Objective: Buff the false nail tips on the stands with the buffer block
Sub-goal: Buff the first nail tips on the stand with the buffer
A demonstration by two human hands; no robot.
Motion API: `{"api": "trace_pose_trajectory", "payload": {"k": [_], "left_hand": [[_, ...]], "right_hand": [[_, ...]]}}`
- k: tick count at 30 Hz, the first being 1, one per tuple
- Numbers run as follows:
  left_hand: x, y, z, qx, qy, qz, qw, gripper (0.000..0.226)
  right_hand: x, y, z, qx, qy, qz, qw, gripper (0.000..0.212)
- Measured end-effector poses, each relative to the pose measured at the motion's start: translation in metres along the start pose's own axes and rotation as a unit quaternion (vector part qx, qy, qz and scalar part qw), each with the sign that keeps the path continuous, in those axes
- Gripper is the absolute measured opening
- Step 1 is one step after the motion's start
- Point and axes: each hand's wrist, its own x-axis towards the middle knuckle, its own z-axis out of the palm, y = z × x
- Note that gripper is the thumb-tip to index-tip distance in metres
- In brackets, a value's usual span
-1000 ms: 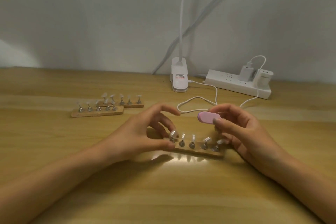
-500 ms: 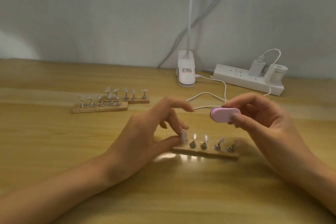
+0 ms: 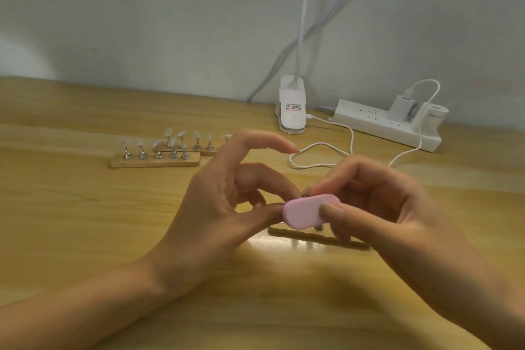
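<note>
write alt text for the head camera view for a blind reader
A right hand pinches a pink buffer block over a wooden nail stand on a table, while the left hand is poised at the block's left end. Two more stands of nail tips sit behind, to the left.

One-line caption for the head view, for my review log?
Right hand holds the pink buffer block over the near wooden nail stand, left hand close beside.

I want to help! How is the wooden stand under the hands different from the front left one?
The wooden stand under the hands hides behind the pink oval buffer block; the front left wooden stand shows five tips. Fingers crowd the first; the second sits untouched. Both lie flat.
</note>
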Motion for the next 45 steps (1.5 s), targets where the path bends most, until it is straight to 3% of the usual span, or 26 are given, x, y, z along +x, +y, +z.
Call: {"api": "trace_pose_trajectory", "payload": {"k": [10,13,17,21,24,28,31,34,38,42,45], "left_hand": [[-0.0006,-0.0008,0.0033,0.022,-0.002,0.004,1.0,0.052],[-0.0019,0.0005,0.0041,0.027,0.005,-0.002,1.0,0.049],[-0.0016,0.002,0.0041,0.043,0.006,0.005,0.999,0.051],[-0.0034,0.0034,0.0063,0.048,0.003,-0.002,0.999,0.047],[-0.002,0.0028,0.0053,0.054,0.001,-0.005,0.999,0.051],[-0.0029,0.0039,0.0061,0.055,-0.007,-0.011,0.998,0.05],[-0.0017,0.0037,0.0057,0.052,-0.008,-0.014,0.999,0.054],[-0.0022,0.0052,0.0057,0.056,-0.011,-0.011,0.998,0.052],[-0.0011,0.0049,0.0051,0.065,-0.01,-0.01,0.998,0.055],[-0.0028,0.0055,0.0063,0.065,-0.018,-0.012,0.998,0.051],[-0.0021,0.0051,0.0056,0.063,-0.023,-0.009,0.998,0.053]], "right_hand": [[0.0007,0.0042,-0.0045,0.006,0.018,0.038,0.999,0.016],[-0.0009,0.0038,0.0011,0.014,-0.012,0.041,0.999,0.014],[0.0016,0.004,-0.0045,0.011,0.028,0.042,0.999,0.011],[0.0,0.0045,0.0014,0.021,-0.01,0.051,0.998,0.01],[0.0024,0.0047,-0.0021,0.026,0.027,0.053,0.998,0.006],[0.0016,0.003,0.0022,0.014,-0.006,0.057,0.998,0.01],[0.003,0.0038,-0.0023,0.014,0.034,0.058,0.998,0.007],[0.0002,0.0042,0.0024,0.016,-0.002,0.063,0.998,0.015],[0.0022,0.0066,-0.0012,0.021,0.029,0.064,0.997,0.013],[0.0007,0.0055,0.0036,0.012,-0.002,0.068,0.998,0.018],[0.0033,0.0057,-0.0022,0.016,0.04,0.067,0.997,0.013]]}}
